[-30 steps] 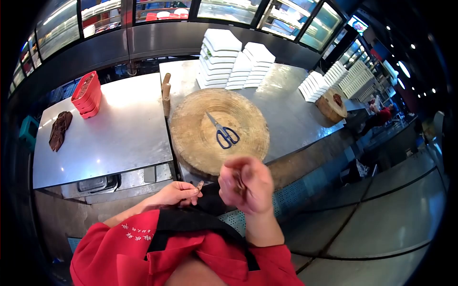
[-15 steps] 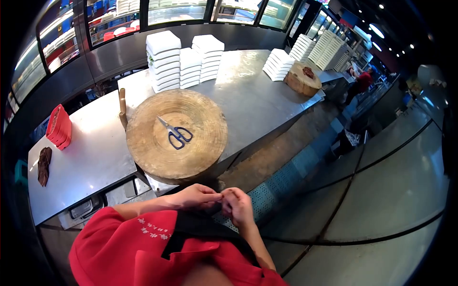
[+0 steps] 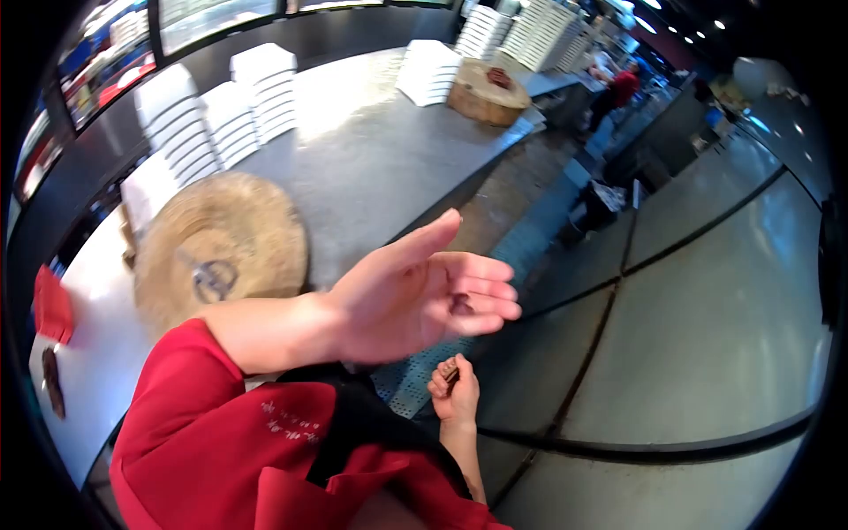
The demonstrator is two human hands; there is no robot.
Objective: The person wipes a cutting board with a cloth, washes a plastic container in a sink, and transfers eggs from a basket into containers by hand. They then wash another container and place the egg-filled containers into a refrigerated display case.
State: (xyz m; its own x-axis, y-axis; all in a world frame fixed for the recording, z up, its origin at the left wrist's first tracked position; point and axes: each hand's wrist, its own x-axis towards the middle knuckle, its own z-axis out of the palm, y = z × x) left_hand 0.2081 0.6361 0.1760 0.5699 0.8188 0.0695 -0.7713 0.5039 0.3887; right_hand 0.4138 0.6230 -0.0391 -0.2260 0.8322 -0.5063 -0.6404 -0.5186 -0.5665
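My left hand [image 3: 411,305] is raised in front of me, palm up, with the fingers stretched out and the thumb apart. A small dark patch shows near the base of its fingers. Lower down, my right hand [image 3: 456,389] is closed around a small brownish thing [image 3: 452,378]; I cannot tell what it is. To the left of both hands stands a round wooden chopping block [image 3: 265,221]. Scissors [image 3: 212,281] with dark blue handles lie on it, smeared by motion.
White stacked trays [image 3: 265,88] stand behind the block on the steel counter [image 3: 353,150]. A red basket [image 3: 53,305] and a dark brown item [image 3: 53,382] are at the left. Farther off are a second block [image 3: 486,97] and a person in red [image 3: 624,87]. Steel panels [image 3: 707,327] lie at the right.
My hands, together before, have come apart: the left has risen and opened, the right has closed lower down. The view has turned right, shifting the block and counter leftward.
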